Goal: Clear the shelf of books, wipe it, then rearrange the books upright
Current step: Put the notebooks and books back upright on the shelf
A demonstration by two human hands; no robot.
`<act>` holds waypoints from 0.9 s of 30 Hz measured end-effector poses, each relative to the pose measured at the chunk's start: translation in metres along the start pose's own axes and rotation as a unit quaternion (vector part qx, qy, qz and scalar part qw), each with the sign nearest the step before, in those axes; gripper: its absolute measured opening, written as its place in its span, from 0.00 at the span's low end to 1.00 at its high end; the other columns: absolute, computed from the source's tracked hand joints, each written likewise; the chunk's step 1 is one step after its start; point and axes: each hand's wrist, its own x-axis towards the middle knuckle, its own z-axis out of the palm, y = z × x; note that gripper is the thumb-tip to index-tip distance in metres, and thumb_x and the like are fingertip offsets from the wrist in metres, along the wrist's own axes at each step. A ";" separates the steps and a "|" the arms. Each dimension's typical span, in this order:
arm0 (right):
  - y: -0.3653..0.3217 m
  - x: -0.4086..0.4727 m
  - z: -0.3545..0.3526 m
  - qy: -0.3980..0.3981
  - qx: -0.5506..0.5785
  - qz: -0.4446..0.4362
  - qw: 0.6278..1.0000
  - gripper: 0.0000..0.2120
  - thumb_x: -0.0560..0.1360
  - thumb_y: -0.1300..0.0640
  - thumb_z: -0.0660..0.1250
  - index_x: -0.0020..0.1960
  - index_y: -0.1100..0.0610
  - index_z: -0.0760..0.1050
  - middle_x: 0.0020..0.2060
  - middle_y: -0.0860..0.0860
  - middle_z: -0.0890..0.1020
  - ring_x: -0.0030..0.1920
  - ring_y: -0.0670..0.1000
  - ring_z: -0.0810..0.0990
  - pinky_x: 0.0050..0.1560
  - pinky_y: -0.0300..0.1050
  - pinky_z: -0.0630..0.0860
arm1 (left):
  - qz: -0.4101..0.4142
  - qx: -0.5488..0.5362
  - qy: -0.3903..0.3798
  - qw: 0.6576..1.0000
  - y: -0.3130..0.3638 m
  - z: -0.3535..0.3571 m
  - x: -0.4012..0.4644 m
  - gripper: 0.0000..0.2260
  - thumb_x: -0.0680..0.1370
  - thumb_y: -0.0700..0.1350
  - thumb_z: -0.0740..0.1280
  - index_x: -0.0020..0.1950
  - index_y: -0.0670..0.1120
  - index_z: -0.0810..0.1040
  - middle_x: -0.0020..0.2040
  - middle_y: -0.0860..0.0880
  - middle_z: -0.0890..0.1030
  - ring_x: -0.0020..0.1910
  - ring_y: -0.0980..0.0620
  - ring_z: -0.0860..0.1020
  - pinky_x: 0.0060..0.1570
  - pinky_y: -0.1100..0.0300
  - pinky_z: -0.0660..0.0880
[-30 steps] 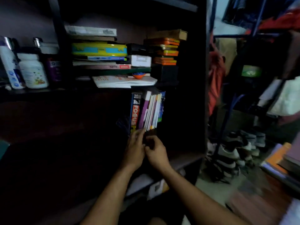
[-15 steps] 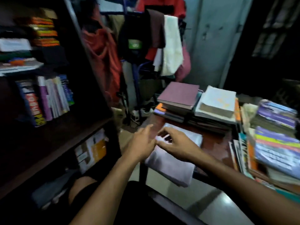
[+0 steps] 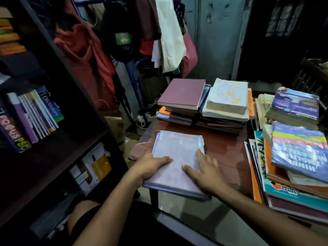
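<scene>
Books (image 3: 33, 118) are already standing upright on the shelf (image 3: 58, 153), but stacks (image 3: 202, 103) are waiting on the desk (image 3: 225, 144); left hand (image 3: 150, 166) is gripping the grey book (image 3: 175, 160) overhanging the desk's near corner, right hand (image 3: 204, 169) pressing flat on its cover

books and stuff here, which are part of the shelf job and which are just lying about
Job:
grey book, gripped by left hand, right hand flat on it
upright books on shelf
book stacks on table

Lying about:
hanging clothes
cupboard
paper bag
</scene>
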 end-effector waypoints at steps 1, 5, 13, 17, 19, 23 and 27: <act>-0.007 0.002 0.003 0.004 0.031 0.000 1.000 0.40 0.78 0.36 0.63 0.81 0.53 0.51 0.77 0.55 0.61 0.74 0.57 0.58 0.69 0.47 0.60 | 0.009 -0.033 0.015 0.999 -0.001 -0.003 -0.004 0.27 0.68 0.54 0.80 0.64 0.48 0.79 0.52 0.53 0.86 0.48 0.55 0.85 0.50 0.58 0.82; -0.040 0.008 0.021 0.011 0.164 -0.025 0.986 0.41 0.75 0.42 0.71 0.81 0.50 0.55 0.78 0.51 0.61 0.76 0.55 0.59 0.74 0.51 0.61 | 0.089 -0.044 0.122 0.988 -0.005 -0.030 -0.030 0.28 0.71 0.50 0.79 0.67 0.58 0.70 0.59 0.56 0.81 0.55 0.56 0.81 0.56 0.52 0.80; -0.217 0.030 0.068 -0.038 0.163 -0.297 0.940 0.37 0.72 0.49 0.76 0.77 0.50 0.64 0.75 0.48 0.66 0.75 0.50 0.65 0.76 0.48 0.62 | 0.161 -0.242 0.294 0.910 -0.055 -0.187 -0.108 0.38 0.76 0.33 0.71 0.80 0.56 0.60 0.62 0.61 0.78 0.54 0.61 0.83 0.47 0.61 0.81; -0.315 0.043 0.125 -0.167 0.045 -0.377 0.910 0.37 0.74 0.42 0.74 0.77 0.53 0.65 0.73 0.53 0.69 0.73 0.52 0.68 0.72 0.43 0.64 | 0.080 -0.245 0.373 0.891 -0.100 -0.267 -0.138 0.37 0.77 0.34 0.71 0.80 0.55 0.60 0.59 0.50 0.81 0.44 0.57 0.83 0.37 0.65 0.79; -0.347 0.047 0.164 -0.228 -0.019 -0.390 0.892 0.39 0.74 0.35 0.70 0.78 0.53 0.64 0.74 0.55 0.69 0.73 0.55 0.69 0.72 0.47 0.66 | 0.045 -0.197 0.389 0.899 -0.131 -0.298 -0.151 0.34 0.77 0.35 0.71 0.79 0.53 0.62 0.61 0.45 0.80 0.46 0.57 0.80 0.38 0.70 0.77; -0.363 0.044 0.235 -0.261 -0.084 -0.411 0.870 0.40 0.77 0.29 0.58 0.81 0.45 0.51 0.82 0.49 0.49 0.81 0.51 0.52 0.79 0.58 0.44 | 0.001 -0.221 0.406 0.887 -0.185 -0.333 -0.170 0.25 0.80 0.46 0.69 0.75 0.56 0.66 0.61 0.48 0.80 0.51 0.52 0.82 0.45 0.61 0.78; -0.360 0.044 0.251 -0.209 -0.061 -0.420 0.881 0.36 0.78 0.31 0.58 0.81 0.42 0.52 0.82 0.45 0.50 0.80 0.46 0.53 0.78 0.56 0.41 | 0.028 -0.233 0.434 0.870 -0.209 -0.335 -0.162 0.22 0.80 0.47 0.69 0.73 0.54 0.70 0.62 0.46 0.81 0.57 0.45 0.82 0.57 0.50 0.79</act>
